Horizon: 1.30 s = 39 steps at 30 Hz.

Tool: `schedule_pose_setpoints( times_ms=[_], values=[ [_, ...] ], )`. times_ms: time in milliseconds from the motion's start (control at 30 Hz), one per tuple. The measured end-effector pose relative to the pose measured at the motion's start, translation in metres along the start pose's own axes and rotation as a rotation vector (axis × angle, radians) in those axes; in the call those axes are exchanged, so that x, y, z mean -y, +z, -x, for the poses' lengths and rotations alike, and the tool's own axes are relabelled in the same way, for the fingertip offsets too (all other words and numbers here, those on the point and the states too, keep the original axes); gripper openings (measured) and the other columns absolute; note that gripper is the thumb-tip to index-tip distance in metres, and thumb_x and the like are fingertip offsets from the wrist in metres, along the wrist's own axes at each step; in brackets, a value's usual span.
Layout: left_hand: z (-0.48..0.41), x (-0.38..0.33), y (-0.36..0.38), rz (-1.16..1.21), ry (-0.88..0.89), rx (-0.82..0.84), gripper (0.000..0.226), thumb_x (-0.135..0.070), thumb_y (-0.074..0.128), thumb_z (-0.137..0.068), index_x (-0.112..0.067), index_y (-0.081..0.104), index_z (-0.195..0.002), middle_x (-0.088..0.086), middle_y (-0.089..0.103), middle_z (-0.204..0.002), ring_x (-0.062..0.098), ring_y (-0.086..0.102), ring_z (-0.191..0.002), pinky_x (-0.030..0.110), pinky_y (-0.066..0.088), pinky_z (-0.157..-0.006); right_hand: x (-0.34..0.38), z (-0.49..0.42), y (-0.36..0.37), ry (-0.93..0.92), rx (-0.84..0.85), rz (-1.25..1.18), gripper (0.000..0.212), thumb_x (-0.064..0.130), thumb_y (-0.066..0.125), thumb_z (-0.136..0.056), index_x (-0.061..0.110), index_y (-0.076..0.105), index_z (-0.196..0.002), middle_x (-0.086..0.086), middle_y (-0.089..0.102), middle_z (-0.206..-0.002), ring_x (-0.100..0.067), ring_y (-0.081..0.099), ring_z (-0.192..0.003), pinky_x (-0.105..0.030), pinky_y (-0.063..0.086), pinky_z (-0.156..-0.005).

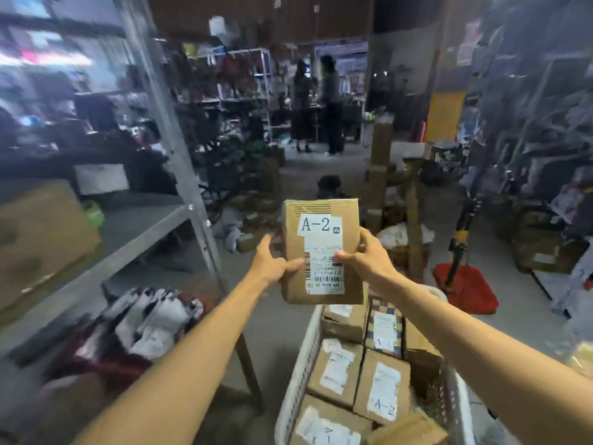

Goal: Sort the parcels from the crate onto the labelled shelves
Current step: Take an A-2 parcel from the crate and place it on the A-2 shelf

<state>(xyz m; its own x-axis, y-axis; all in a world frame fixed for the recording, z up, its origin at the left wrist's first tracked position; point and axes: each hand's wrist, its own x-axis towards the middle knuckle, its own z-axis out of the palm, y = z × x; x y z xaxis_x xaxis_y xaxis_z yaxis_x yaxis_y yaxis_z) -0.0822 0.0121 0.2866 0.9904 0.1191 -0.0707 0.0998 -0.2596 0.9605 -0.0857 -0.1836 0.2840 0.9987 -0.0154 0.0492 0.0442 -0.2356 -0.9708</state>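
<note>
We hold the A-2 parcel (321,252) above the white crate (301,364), left hand (272,261) and right hand (364,255) gripping its sides; metal shelf (138,220) left, tall cardboard boxes (380,162) crowd the aisle ahead.

Held parcel (322,248): matt brown cardboard, white paper labels.
Crate (300,370): white plastic, perforated lattice wall.
Crated parcels (337,369): matt cardboard, paper labels.
Shelf upright (175,146): grey metal, dull sheen.
Red bag (465,292): matt cloth.
Floor (276,319): rough grey concrete.
</note>
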Motion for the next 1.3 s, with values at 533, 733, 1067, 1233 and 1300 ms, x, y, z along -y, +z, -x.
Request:
schedule_pose_setpoints(
  times_ms=[533, 733, 1067, 1233, 1300],
  values=[
    [0.294, 0.038, -0.213, 0.034, -0.117, -0.537, 0.112, -0.01, 0.086, -0.061, -0.014, 0.019, -0.15, 0.01, 0.038, -0.148, 0.028, 0.042, -0.132, 0.046, 0.043, -0.103, 0.087, 0.185, 0.18, -0.187, 0.583, 0.046, 0.053, 0.01, 0.078, -0.075, 0.012, 0.045, -0.116, -0.006, 0.065, -0.107, -0.027, 0.064, -0.098, -0.048, 0.055, -0.081],
    [0.403, 0.056, -0.23, 0.087, -0.096, -0.692, 0.098, -0.002, 0.087, -0.058, -0.018, 0.039, -0.141, 0.009, 0.054, -0.133, 0.03, 0.056, -0.117, 0.053, 0.051, -0.093, 0.091, 0.272, 0.21, -0.235, 0.717, -0.015, 0.059, 0.011, 0.078, -0.075, 0.015, 0.043, -0.122, -0.002, 0.065, -0.096, -0.013, 0.066, -0.08, -0.028, 0.056, -0.058],
    [0.622, 0.062, -0.262, 0.018, -0.165, -1.126, 0.102, -0.005, 0.087, -0.058, -0.039, 0.038, -0.141, 0.003, 0.058, -0.123, 0.026, 0.056, -0.114, 0.051, 0.051, -0.091, 0.138, 0.443, 0.278, -0.37, 1.118, -0.115, 0.069, 0.01, 0.081, -0.07, 0.024, 0.05, -0.13, -0.006, 0.067, -0.098, -0.025, 0.066, -0.093, -0.044, 0.058, -0.079],
    [0.744, 0.045, -0.266, -0.014, -0.213, -1.381, 0.101, -0.001, 0.084, -0.061, -0.04, 0.036, -0.141, -0.002, 0.058, -0.11, 0.023, 0.057, -0.11, 0.05, 0.052, -0.09, 0.175, 0.549, 0.321, -0.493, 1.347, -0.199, 0.063, 0.009, 0.081, -0.07, 0.021, 0.053, -0.126, 0.003, 0.066, -0.1, -0.022, 0.063, -0.099, -0.037, 0.055, -0.083],
    [0.785, 0.036, -0.26, -0.016, -0.227, -1.488, 0.101, 0.001, 0.084, -0.061, -0.041, 0.038, -0.14, -0.004, 0.057, -0.107, 0.023, 0.056, -0.111, 0.051, 0.051, -0.093, 0.186, 0.59, 0.332, -0.503, 1.465, -0.24, 0.063, 0.008, 0.081, -0.07, 0.019, 0.053, -0.126, 0.006, 0.067, -0.108, -0.02, 0.061, -0.108, -0.035, 0.052, -0.09]
  ],
)
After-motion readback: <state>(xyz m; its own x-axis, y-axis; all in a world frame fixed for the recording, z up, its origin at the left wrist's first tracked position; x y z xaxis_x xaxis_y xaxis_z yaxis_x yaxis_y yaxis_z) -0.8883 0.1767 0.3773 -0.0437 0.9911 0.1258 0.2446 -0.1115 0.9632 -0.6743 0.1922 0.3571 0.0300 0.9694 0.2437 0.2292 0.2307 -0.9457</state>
